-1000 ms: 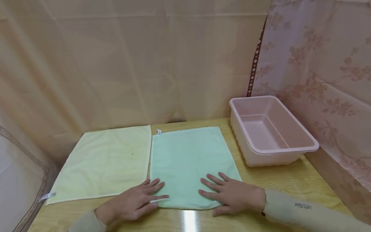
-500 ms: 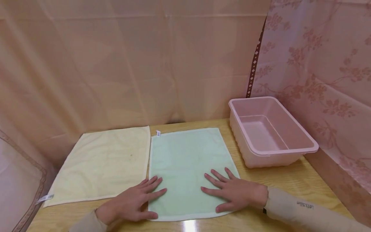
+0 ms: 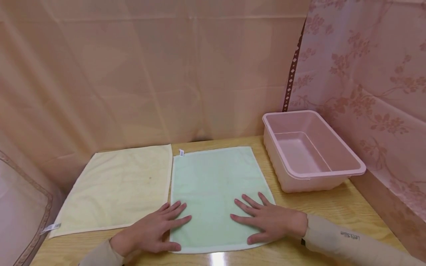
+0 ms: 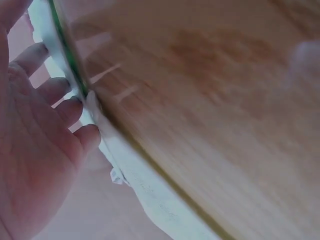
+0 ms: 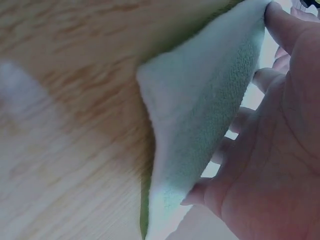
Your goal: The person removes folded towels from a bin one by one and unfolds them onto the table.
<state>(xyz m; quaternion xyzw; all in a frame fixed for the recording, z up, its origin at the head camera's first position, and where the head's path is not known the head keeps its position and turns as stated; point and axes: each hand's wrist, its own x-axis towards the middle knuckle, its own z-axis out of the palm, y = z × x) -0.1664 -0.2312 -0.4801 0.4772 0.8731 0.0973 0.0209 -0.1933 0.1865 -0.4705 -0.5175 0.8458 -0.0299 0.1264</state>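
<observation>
A pale green towel point(image 3: 213, 177) lies spread flat on the wooden table, a small white tag at its far left corner. My left hand point(image 3: 153, 229) rests with spread fingers on its near left corner. On its near right part lies my right hand point(image 3: 269, 221), fingers spread and straight. The right wrist view shows that hand's fingertips touching the green towel point(image 5: 200, 115); in the left wrist view the fingertips meet the towel's edge point(image 4: 155, 195). To the left, a pale yellow towel point(image 3: 116, 188) lies flat, close beside the green one.
A pink plastic basin point(image 3: 289, 166) stands at the back right of the table point(image 3: 319, 207). Beige curtain point(image 3: 166, 74) hangs behind, and a pink flowered cloth point(image 3: 372, 92) hangs along the right side.
The green towel's near edge has come toward me and now lies flatter. My right hand has shifted slightly right. Over the last half second almost nothing has moved.
</observation>
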